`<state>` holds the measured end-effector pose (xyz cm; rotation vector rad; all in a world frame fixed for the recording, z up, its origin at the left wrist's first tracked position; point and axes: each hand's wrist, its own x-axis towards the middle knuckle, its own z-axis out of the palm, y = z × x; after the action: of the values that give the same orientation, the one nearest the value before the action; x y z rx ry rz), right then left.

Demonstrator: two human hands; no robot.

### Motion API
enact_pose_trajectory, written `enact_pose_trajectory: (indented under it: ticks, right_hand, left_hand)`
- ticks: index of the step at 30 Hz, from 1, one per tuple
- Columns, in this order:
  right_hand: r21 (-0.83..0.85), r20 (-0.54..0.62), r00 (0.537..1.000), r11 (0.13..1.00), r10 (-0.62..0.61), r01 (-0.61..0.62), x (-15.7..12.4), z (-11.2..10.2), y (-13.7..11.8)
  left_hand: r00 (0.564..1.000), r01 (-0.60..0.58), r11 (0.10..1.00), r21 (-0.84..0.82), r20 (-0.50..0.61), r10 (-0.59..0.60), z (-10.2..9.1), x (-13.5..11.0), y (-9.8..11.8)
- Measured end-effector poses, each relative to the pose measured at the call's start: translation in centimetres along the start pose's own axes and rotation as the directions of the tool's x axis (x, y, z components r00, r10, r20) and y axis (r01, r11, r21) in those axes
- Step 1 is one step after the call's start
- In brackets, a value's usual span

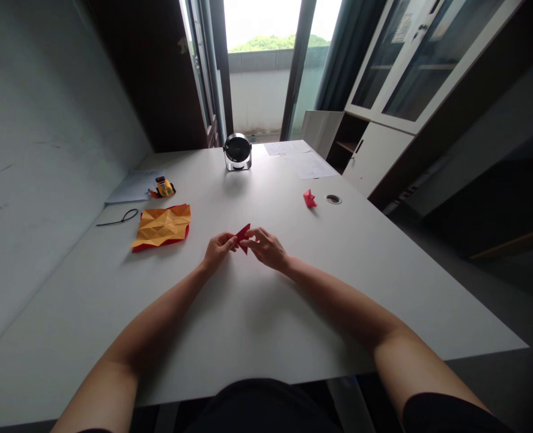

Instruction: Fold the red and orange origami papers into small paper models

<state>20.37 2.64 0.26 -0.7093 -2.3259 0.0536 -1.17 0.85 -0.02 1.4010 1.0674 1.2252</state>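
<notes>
Between my two hands, above the middle of the white table, is a small piece of folded red paper (243,235) with pointed corners. My left hand (220,248) pinches its left end between thumb and fingers. At the paper's right side is my right hand (267,246), its thumb and bent fingers closed on the edge. The fingers cover part of the folds. To the left lie creased orange and red sheets of paper (163,225), stacked. A small folded red paper figure (309,198) rests on the table to the right.
The white table (257,325) bears a round black-and-silver device (238,151) at the back, a yellow toy (163,187) and a black cable tie (121,219) at left. Printed papers (309,163) lie back right, near a round cable hole (333,199). A wall bounds the left side.
</notes>
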Motion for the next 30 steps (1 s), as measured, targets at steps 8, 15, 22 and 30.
enact_pose_trajectory:
  ticks: [8,15,22,30]
  right_hand:
    - [0.164,-0.174,0.933,0.944,0.314,-0.287,0.5,-0.2,-0.5]
    - [0.427,0.07,0.889,0.792,0.453,-0.437,0.7,0.7,-0.1]
    - [0.423,0.082,0.882,0.785,0.464,-0.452,0.7,0.7,-0.3]
    - [0.385,0.042,0.856,0.783,0.515,-0.489,0.9,0.0,-0.4]
  left_hand:
    - [0.999,-0.013,1.0,-0.021,-0.036,0.012,0.0,0.2,-0.2]
    - [0.996,-0.085,0.978,0.19,0.056,0.076,0.2,-0.4,-0.2]
    - [0.989,-0.137,0.937,0.32,0.102,0.11,0.4,-0.7,-0.1]
    - [0.992,-0.117,0.948,0.295,0.084,0.096,0.4,-0.6,-0.1]
